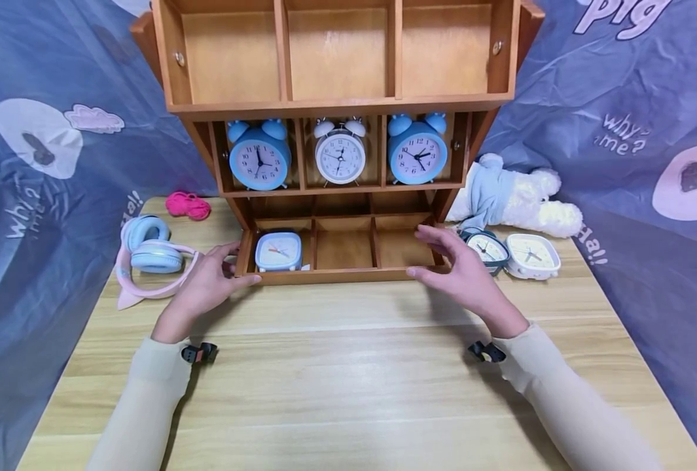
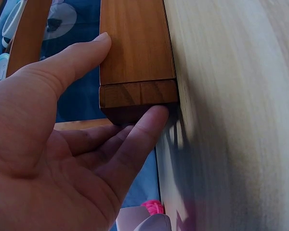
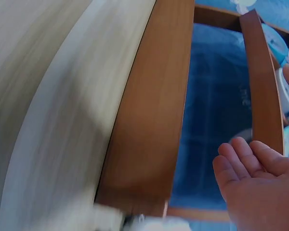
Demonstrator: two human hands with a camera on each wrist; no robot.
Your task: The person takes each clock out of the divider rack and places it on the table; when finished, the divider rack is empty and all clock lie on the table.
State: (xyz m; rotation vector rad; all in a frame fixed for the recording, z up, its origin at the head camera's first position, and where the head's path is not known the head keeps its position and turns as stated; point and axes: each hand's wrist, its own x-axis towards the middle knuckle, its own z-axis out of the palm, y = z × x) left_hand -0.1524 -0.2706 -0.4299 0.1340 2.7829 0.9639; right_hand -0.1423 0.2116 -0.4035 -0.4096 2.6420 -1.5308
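Observation:
A tiered brown wooden shelf with divided compartments stands on the table. My left hand holds the left end of its bottom tier. In the left wrist view the thumb lies on the upper edge of the front board, with the other fingers at its end. My right hand hovers by the right end, fingers loosely extended and holding nothing. In the right wrist view its fingers are apart from the front board. A light blue square alarm clock sits in the bottom left compartment.
The middle tier holds blue alarm clocks either side of a white one. Pink-and-blue headphones and pink yarn lie left. Right are a dark green clock, a white clock and a white plush toy.

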